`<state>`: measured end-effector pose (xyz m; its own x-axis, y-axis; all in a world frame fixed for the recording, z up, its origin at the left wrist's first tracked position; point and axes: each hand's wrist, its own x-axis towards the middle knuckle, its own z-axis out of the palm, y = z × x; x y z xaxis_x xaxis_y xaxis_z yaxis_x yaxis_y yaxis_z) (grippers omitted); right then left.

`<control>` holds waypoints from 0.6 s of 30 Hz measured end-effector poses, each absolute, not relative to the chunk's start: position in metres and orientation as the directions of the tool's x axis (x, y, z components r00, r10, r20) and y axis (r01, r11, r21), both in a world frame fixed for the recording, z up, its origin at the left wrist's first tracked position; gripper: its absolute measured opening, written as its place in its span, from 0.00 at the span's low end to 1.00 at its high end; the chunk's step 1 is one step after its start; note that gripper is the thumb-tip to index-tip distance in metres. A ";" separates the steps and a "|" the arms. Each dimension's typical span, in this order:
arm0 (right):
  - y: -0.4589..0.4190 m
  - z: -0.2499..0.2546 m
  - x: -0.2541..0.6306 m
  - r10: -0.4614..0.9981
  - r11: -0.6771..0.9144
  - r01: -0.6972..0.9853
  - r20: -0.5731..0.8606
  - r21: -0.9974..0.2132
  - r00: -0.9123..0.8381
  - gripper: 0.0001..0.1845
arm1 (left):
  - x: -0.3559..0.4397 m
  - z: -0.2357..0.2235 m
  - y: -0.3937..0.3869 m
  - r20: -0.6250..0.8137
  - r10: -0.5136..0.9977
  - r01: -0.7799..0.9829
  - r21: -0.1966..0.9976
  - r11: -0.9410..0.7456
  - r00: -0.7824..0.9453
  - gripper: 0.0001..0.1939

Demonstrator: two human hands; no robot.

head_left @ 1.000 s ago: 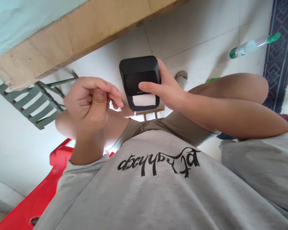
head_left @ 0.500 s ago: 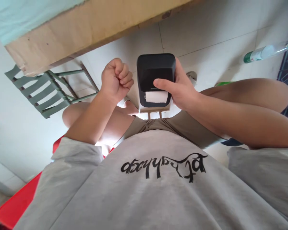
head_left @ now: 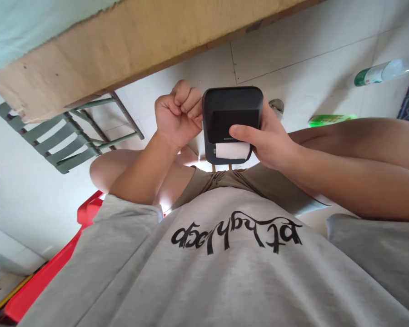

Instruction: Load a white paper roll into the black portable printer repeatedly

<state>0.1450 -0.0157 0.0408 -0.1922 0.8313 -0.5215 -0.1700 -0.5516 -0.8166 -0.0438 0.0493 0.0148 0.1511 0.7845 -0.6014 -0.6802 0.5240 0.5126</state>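
My right hand point(head_left: 276, 136) holds a small black label printer point(head_left: 233, 102) by its right side, with the thumb laid across its front. A strip of white paper point(head_left: 232, 150) shows in the slot near the printer's lower end. Curled into a fist, my left hand point(head_left: 179, 113) is up against the printer's left edge. Its fingertips are tucked in, and anything within them is hidden.
A wooden table edge point(head_left: 122, 54) with a pale green cover runs across the top left. Below it stands a green strapped folding stool point(head_left: 54, 136). A plastic bottle point(head_left: 378, 73) and a bright green item point(head_left: 330, 120) lie on the tiled floor at right. Something red point(head_left: 47, 281) is at lower left.
My left fist has moved right, from apart to the printer's left edge. The printer and my right hand sit slightly lower and further right in the picture. The view has shifted a little.
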 end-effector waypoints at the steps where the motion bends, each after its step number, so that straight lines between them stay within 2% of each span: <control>1: -0.016 0.044 0.145 0.833 -0.548 -0.162 -0.517 -0.821 -0.196 0.45 | -0.044 0.016 0.049 -0.599 0.784 -0.680 0.508 0.529 0.162 0.25; 7: -0.017 0.051 0.145 0.846 -0.521 -0.139 -0.487 -0.842 -0.219 0.45 | -0.041 0.023 0.048 -0.586 0.776 -0.706 0.447 0.550 0.233 0.26; 11: -0.017 0.049 0.146 0.847 -0.513 -0.128 -0.478 -0.849 -0.232 0.44 | -0.040 0.027 0.047 -0.614 0.766 -0.701 0.460 0.545 0.192 0.26; 15: -0.018 0.050 0.145 0.836 -0.536 -0.151 -0.499 -0.830 -0.228 0.44 | -0.042 0.025 0.046 -0.569 0.790 -0.742 0.424 0.519 0.228 0.24; 18: -0.018 0.053 0.144 0.832 -0.543 -0.162 -0.503 -0.824 -0.233 0.44 | -0.045 0.019 0.046 -0.577 0.798 -0.754 0.442 0.486 0.176 0.21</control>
